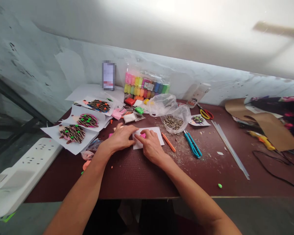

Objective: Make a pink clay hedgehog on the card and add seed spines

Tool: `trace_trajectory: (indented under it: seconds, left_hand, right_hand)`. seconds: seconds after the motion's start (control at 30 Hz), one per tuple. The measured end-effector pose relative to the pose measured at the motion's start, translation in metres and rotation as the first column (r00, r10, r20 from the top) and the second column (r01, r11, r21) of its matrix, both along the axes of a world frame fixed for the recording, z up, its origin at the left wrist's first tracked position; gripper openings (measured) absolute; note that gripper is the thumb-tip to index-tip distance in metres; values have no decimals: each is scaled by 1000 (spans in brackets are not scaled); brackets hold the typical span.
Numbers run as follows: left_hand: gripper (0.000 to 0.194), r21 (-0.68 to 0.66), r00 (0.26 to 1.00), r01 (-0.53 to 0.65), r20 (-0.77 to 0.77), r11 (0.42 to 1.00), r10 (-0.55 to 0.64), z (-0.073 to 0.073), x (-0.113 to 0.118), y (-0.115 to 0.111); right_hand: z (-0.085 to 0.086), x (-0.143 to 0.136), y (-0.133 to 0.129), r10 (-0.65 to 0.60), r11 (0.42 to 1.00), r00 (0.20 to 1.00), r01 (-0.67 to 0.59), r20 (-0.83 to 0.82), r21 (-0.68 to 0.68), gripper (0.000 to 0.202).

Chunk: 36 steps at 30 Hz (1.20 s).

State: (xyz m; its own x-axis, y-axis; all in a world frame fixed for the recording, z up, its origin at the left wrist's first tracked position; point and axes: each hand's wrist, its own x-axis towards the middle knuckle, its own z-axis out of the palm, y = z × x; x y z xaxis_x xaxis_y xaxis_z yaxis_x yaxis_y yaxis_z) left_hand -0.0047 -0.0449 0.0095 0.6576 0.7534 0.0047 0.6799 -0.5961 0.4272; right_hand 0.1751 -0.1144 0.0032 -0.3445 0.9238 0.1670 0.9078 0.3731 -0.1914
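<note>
A small sheet of white paper (157, 134) lies on the dark red table, with a lump of pink clay (143, 135) on it. My right hand (150, 143) rests over the sheet, its fingers bent but apart and touching the pink clay. At the sheet's left edge is my left hand (122, 137), palm down with fingers spread and thumb and fingertips near the paper. Just right of the sheet lies an orange tool (169, 142). A bit of pink clay (110, 135) shows beside my left hand.
Decorated hedgehog pictures (88, 120) lie at the left near a power strip (39, 156). Behind are a clay pack (147, 86) and a bag of dark sticks (172, 122). To the right are a teal cutter (192, 144), scissors (205, 114), clear glue sticks (231, 150) and a yellow glue gun (263, 139).
</note>
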Motion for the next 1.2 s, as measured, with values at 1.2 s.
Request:
trace_trajectory:
  seconds: [1.2]
  left_hand:
    - [37,161,865,-427,361,890,350,7,-14,18]
  right_hand:
    - [2,11,-9,44,995,992,-33,-118,93,36]
